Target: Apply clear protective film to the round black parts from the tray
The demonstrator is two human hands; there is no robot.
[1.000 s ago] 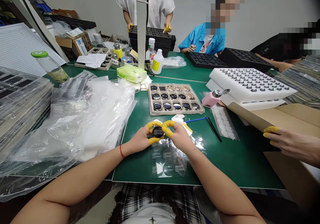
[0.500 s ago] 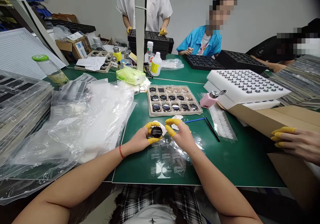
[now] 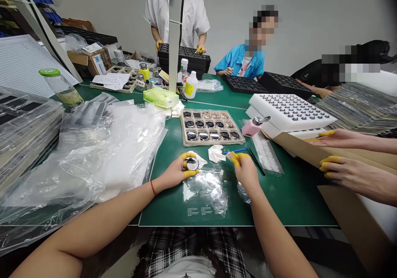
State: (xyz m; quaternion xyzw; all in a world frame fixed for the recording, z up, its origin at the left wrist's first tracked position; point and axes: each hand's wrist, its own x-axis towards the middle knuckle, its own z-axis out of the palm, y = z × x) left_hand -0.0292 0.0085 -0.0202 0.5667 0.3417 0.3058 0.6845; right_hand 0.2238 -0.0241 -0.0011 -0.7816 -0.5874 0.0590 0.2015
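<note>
My left hand [image 3: 178, 169], in yellow finger cots, grips a round watch face [image 3: 192, 164] by its rim. Its surface is glossy and reflects light. Behind it a crumpled white tissue [image 3: 200, 159] touches or nearly touches the fingers. My right hand [image 3: 243, 166] is off to the right with its cotted fingertips pinched together. A small pale bit shows at their tips, too small to name. Between the hands and below them lies a clear film sheet [image 3: 206, 197] with printed white text. A second tissue [image 3: 216, 153] rests between the hands.
A compartment tray [image 3: 214, 143] of round watch faces lies ahead. Right of it stand a pink pump bottle [image 3: 252, 127] and a white foam block [image 3: 279, 121]. Black tweezers [image 3: 257, 162] lie beyond my right hand. Plastic bags [image 3: 124, 154] cover the left. A co-worker's hands [image 3: 344, 172] hold cardboard [image 3: 297, 146].
My right hand has moved right, away from the watch face, and its fingers have closed together. The watch face's printed text has given way to a bright reflection. A co-worker's second hand has appeared.
</note>
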